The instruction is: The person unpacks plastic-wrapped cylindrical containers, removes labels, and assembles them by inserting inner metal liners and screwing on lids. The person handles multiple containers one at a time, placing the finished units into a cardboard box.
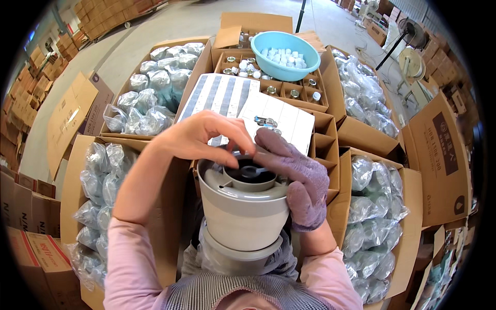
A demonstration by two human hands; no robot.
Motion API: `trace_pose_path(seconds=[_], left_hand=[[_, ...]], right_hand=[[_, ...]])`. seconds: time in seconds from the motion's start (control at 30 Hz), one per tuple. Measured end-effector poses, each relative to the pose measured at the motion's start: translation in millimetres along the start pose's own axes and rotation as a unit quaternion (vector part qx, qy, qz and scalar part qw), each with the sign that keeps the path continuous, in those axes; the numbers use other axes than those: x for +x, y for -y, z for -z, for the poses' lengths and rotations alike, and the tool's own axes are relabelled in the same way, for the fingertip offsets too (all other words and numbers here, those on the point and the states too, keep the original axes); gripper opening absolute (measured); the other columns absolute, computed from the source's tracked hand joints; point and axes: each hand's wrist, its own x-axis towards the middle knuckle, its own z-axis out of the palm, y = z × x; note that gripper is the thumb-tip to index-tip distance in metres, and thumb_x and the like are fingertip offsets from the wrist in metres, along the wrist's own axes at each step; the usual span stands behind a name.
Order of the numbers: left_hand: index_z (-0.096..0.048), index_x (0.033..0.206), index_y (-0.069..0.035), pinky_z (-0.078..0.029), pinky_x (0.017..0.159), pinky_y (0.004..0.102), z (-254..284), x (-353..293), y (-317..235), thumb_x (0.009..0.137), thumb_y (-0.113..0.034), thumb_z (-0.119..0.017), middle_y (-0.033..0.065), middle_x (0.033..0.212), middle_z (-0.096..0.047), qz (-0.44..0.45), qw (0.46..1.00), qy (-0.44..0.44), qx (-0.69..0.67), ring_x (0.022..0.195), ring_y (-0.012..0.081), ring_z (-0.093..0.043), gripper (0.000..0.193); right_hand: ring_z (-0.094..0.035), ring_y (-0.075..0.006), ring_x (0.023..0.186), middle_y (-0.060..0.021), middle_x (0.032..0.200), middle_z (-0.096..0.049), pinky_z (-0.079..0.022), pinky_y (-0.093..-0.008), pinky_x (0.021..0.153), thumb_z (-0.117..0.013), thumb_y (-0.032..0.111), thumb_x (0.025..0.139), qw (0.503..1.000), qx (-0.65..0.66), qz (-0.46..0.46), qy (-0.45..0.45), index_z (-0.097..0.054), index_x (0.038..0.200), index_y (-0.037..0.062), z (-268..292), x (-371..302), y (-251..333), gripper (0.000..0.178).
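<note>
A grey round plastic tub [243, 217] stands between my knees, atop a paler base. Its ring-shaped cover has a round central opening [250, 173] with a dark inside. My bare left hand [212, 135] arches over the tub's far left side, fingers bent and thumb apart from them. The left fingertips are close to my right hand [295, 170], which wears a purple-grey glove. That gloved hand lies along the right rim with its fingers stretched over the cover and its thumb against the side. Whether anything small is between the left fingertips is hidden.
Open cartons of plastic-wrapped goods flank me, at left [98, 191] and right [372, 217], with more behind. Ahead, a light blue basin [287, 54] of small white pieces rests on a divided carton [281, 90] holding bottles. White cardboard [289, 121] bears small shiny items. A fan [413, 32] stands far right.
</note>
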Motion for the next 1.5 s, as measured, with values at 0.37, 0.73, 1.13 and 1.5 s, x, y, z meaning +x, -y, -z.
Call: trace_pose_path(seconds=[0.37, 0.73, 1.13, 1.5], left_hand=[[-0.059, 0.097, 0.002, -0.048, 0.062, 0.0398, -19.4, 33.1, -56.6, 0.084, -0.016, -0.072, 0.0149, 0.075, -0.067, 0.158, 0.922, 0.138, 0.324, 0.067, 0.0308, -0.063, 0.025], [-0.071, 0.081, 0.002, -0.051, 0.070, 0.0447, -21.3, 45.0, -31.6, 0.082, -0.027, -0.063, 0.0223, 0.072, -0.066, 0.289, 0.854, 0.195, 0.387, 0.076, 0.0366, -0.066, 0.030], [-0.067, 0.105, -0.001, -0.052, 0.081, 0.0437, -15.0, 39.2, 9.4, 0.086, -0.030, -0.061, 0.0216, 0.102, -0.068, 0.260, 0.820, 0.269, 0.434, 0.092, 0.0380, -0.064, 0.035], [-0.074, 0.098, -0.004, -0.053, 0.071, 0.0349, -9.0, 44.3, -47.5, 0.086, -0.010, -0.069, 0.0100, 0.097, -0.066, 0.270, 0.919, 0.134, 0.253, 0.084, 0.0236, -0.064, 0.015]], right_hand=[[-0.035, -0.0389, 0.142, -0.0310, 0.150, -0.035, -0.033, -0.0466, 0.112, -0.076, 0.038, 0.081, 0.989, 0.123, 0.015, -0.087, -0.045, 0.139, -0.0010, -14.9, -4.7, -15.9, 0.076], [-0.064, -0.0368, 0.107, -0.0272, 0.114, -0.064, -0.048, -0.0405, 0.096, -0.074, 0.028, 0.083, 0.992, -0.073, -0.103, -0.019, -0.041, 0.141, -0.0086, -19.1, 13.3, 25.3, 0.076], [-0.068, -0.0386, 0.089, -0.0296, 0.104, -0.062, -0.056, -0.0420, 0.078, -0.071, 0.031, 0.087, 0.974, -0.206, -0.066, -0.063, -0.046, 0.129, -0.0158, -44.4, 20.5, 28.2, 0.067], [-0.055, -0.0232, 0.118, -0.0185, 0.129, -0.059, -0.036, -0.0327, 0.107, -0.045, 0.024, 0.089, 0.934, 0.323, -0.152, 0.018, -0.045, 0.142, -0.0063, -4.5, 11.3, -47.8, 0.061]])
